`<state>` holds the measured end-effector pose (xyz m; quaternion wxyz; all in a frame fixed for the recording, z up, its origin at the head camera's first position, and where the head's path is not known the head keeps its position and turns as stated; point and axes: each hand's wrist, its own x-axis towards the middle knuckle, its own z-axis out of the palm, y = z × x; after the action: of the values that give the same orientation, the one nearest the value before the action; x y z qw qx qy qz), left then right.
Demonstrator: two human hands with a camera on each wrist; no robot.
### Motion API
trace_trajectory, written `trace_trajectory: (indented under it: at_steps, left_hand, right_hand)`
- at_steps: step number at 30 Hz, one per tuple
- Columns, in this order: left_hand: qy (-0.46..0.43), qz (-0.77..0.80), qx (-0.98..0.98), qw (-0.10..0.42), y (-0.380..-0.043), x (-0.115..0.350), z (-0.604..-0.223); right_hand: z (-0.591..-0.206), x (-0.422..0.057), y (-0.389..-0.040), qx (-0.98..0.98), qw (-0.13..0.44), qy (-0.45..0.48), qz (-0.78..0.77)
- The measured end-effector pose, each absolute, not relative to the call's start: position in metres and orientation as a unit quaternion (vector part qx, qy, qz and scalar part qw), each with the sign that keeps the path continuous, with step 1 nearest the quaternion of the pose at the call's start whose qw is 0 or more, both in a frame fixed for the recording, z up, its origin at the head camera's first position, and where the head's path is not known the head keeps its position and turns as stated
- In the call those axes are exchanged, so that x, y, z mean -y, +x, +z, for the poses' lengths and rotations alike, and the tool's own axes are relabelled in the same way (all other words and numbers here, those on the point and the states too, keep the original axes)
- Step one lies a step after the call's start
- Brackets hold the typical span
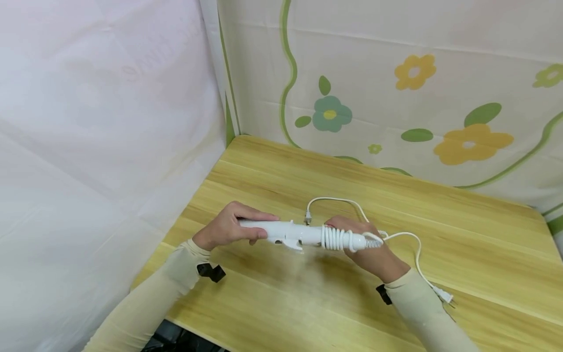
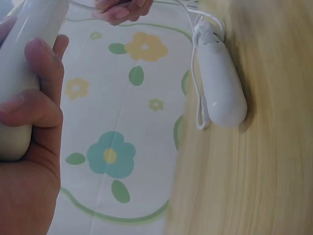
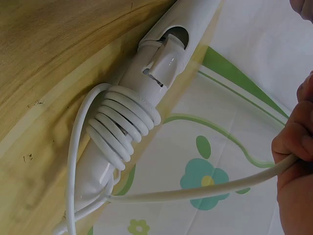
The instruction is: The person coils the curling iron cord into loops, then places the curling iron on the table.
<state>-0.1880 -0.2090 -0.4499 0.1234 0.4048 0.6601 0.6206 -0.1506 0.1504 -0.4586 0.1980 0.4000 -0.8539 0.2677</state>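
Note:
A white curling iron (image 1: pixel 270 230), apparently a tubular wand with a small side lever, is held level above the table. My left hand (image 1: pixel 230 225) grips its thick end, thumb and fingers curled round it in the left wrist view. Several turns of white power cord (image 3: pixel 115 127) wrap the narrower handle. My right hand (image 1: pixel 367 252) is behind that handle in the head view, its fingers partly hidden. In the right wrist view it pinches a taut stretch of cord. A second white oblong device (image 2: pixel 222 85) with a cord lies on the table.
Beyond the curling iron, a thin cord with a small plug (image 1: pixel 308 215) loops over the wooden table (image 1: pixel 264 166). Another plug (image 1: pixel 443 295) lies near the right sleeve. Flowered sheeting (image 1: pixel 360 73) hangs at the back and a white sheet (image 1: pixel 97 122) at the left.

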Motion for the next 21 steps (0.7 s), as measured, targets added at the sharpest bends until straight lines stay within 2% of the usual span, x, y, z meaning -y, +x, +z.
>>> trace_trajectory:
  at_steps: [6, 12, 21]
  left_hand:
    - [0.351, 0.659, -0.656, 0.109, -0.187, 0.204, -0.449]
    - [0.311, 0.661, -0.678, 0.078, -0.183, 0.194, -0.445]
    - [0.254, 0.623, -0.740, -0.001, -0.182, 0.186, -0.445]
  right_hand:
    - [-0.456, -0.142, -0.147, 0.864, 0.239, 0.389, 0.213]
    - [-0.456, -0.135, -0.146, 0.857, 0.240, 0.395, 0.228]
    - [-0.456, -0.140, -0.144, 0.865, 0.233, 0.377, 0.237]
